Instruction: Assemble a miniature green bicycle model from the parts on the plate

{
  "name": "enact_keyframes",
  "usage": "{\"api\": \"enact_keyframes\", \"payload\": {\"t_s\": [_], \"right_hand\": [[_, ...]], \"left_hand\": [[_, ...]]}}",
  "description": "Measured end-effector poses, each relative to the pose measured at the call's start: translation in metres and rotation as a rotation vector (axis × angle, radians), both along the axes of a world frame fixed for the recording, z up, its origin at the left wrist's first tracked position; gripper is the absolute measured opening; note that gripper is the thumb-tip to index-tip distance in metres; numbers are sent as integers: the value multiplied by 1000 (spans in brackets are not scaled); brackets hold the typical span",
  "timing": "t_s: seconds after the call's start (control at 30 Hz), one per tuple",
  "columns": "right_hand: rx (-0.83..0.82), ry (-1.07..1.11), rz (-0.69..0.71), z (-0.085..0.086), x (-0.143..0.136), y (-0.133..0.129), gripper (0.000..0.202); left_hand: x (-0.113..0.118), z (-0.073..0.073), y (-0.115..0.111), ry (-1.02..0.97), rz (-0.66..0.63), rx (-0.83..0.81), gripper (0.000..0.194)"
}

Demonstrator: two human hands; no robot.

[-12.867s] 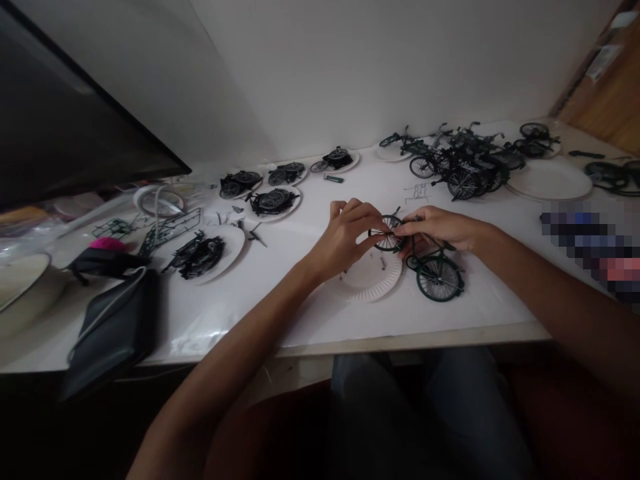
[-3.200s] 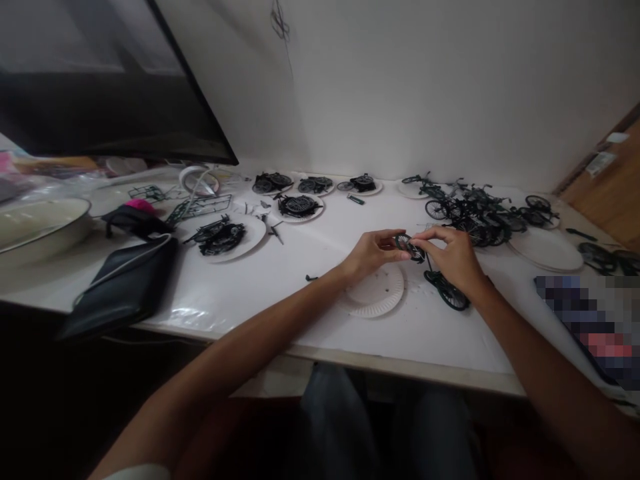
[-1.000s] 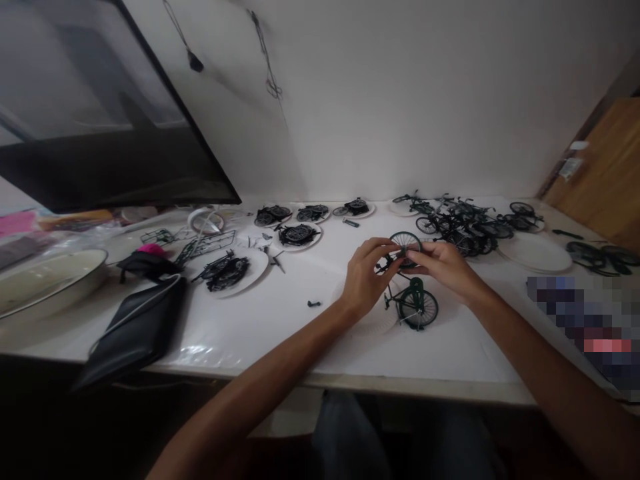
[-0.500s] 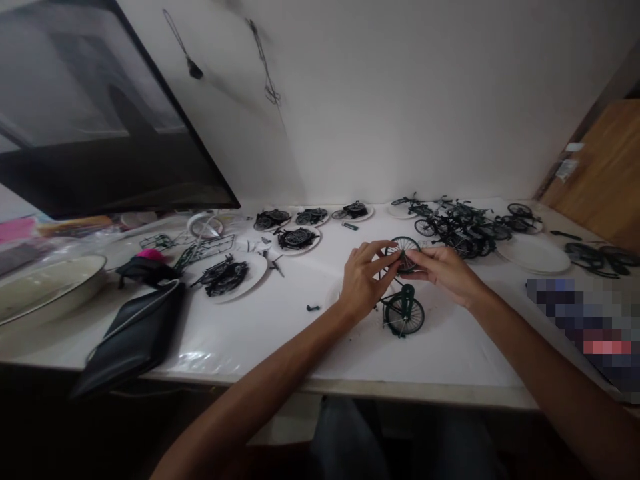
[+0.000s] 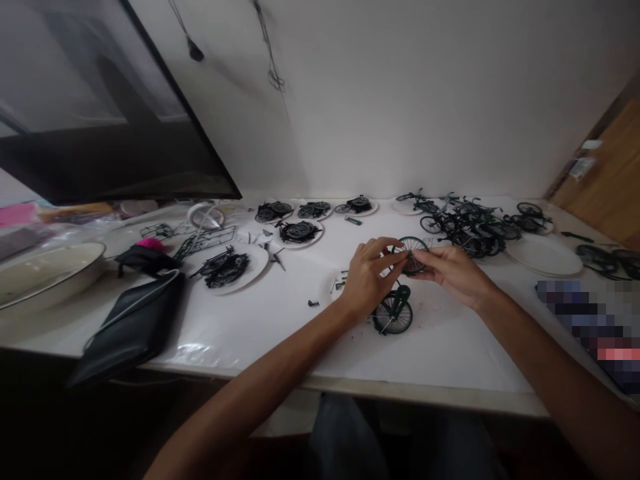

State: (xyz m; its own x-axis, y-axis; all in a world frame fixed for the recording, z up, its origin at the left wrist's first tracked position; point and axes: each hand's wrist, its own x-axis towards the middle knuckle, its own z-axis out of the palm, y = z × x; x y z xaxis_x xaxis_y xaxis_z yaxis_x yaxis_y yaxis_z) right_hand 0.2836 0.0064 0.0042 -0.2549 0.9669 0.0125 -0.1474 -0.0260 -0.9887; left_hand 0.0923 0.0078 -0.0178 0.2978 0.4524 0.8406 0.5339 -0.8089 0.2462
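A small dark green model bicycle (image 5: 395,313) stands over the white table, its chainring and one wheel low, toward the table's front edge. Its other wheel (image 5: 415,247) is up between my two hands. My left hand (image 5: 373,273) pinches the bicycle at this upper wheel, fingers bent around its left side. From the right, my right hand (image 5: 447,270) pinches the same wheel near the hub with thumb and fingers. Partly hidden behind my left wrist is a white plate (image 5: 327,283) with small parts. One small black part (image 5: 313,304) lies left of that wrist.
Plates with black parts (image 5: 225,268) sit at left and along the back. A pile of model bicycles (image 5: 467,227) and a bare plate (image 5: 543,255) are at right. A black pouch (image 5: 133,327), a basin (image 5: 55,273) and a screen (image 5: 115,113) stand at left.
The view has shifted slightly. The bicycle's lower wheel has swung a little left, and more of the plate behind my left wrist shows. Both hands keep their hold near the upper wheel.
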Motion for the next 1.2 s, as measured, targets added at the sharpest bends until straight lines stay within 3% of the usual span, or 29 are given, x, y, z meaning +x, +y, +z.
{"api": "enact_keyframes", "payload": {"t_s": [0.63,1.2], "right_hand": [[-55,-5,43,-9,4,6,29],[-108,39,70,-20,6,11,28]], "left_hand": [[-2,-2,0,100,3,-55,17],[0,0,-4,69,-14,-230,16]]}}
